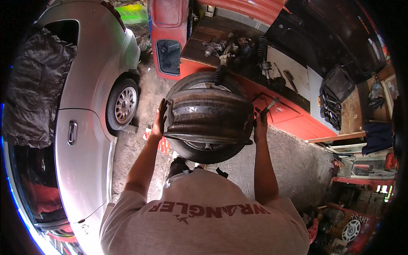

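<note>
Bare steel rim (208, 117) held up in front of the chest, above a tyred wheel (204, 151). Rim barrel faces the camera, axis running roughly up-down in view, tilted slightly. Left hand (160, 121) flat, open against its left edge; right hand (260, 123) closed on a small tool (268, 106) by the right edge — tool type unclear. Wheel below mostly hidden by the rim.

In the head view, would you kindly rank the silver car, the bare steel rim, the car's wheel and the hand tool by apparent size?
1. silver car
2. bare steel rim, though nearness to the camera enlarges it
3. car's wheel
4. hand tool, in the right hand
</note>
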### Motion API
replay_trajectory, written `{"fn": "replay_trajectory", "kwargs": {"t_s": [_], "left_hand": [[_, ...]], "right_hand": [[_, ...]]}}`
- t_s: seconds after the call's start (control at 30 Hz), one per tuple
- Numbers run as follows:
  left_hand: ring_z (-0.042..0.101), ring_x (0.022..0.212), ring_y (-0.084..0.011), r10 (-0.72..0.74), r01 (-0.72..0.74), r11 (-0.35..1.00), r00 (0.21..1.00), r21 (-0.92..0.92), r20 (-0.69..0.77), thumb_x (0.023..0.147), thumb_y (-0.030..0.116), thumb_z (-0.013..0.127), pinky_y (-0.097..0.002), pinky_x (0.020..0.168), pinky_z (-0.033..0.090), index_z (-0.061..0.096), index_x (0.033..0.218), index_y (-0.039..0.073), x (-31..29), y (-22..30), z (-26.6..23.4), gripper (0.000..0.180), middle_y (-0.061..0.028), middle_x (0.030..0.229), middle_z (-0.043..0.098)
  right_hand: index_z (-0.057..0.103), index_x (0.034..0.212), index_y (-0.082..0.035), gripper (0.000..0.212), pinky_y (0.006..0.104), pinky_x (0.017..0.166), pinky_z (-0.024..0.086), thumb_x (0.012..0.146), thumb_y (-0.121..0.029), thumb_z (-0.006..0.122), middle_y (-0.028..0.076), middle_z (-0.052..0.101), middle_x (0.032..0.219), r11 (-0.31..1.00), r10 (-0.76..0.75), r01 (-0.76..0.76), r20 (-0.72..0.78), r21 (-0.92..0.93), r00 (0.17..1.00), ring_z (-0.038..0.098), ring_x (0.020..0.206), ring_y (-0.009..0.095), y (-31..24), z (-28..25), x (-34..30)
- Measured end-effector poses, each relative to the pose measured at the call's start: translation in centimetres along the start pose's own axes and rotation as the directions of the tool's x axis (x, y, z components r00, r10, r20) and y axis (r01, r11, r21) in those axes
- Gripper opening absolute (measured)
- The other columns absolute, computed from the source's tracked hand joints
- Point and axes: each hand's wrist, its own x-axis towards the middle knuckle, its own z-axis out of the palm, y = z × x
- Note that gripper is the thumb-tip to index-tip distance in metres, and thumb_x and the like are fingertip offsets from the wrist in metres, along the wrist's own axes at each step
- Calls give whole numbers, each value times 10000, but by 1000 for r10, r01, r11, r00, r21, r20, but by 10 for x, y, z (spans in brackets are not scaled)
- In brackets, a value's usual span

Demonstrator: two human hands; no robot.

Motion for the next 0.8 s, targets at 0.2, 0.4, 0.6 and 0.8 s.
{"fn": "replay_trajectory", "kwargs": {"t_s": [0.2,0.4,0.6,0.8], "left_hand": [[115,1499,-244,8,-9,1000,999,16,36,967,673,219,-548,1166,35,145,1570,210,3,-21,-10,764,-48,1632,144],[112,1501,-235,14,-14,1000,1000,-12,-15,969,672,219,-534,1171,45,122,1573,212,-13,-17,-5,765,-46,1634,130],[132,1494,-283,17,-32,997,979,-71,-205,941,712,246,-579,1158,36,135,1571,227,-45,-8,21,803,-47,1634,126],[123,1496,-277,42,-61,996,967,-68,-253,933,712,286,-583,1153,32,140,1571,234,-43,-16,32,811,-46,1636,121]], "right_hand": [[435,1399,-22,495,315,1006,393,1023,-338,496,96,505,1383,997,63,-60,94,-39,994,482,1239,205,14,3,12],[367,1457,-14,562,326,1061,348,1026,-356,481,106,455,1431,998,-44,51,140,-48,989,446,1289,219,2,16,14],[449,1409,-15,538,324,1077,325,1014,-376,503,122,521,1373,990,-60,91,257,-110,965,459,1275,231,4,18,51],[488,1372,-20,524,316,1062,336,1006,-395,517,106,543,1345,991,-22,65,327,-120,945,481,1245,216,33,-7,87]]}}
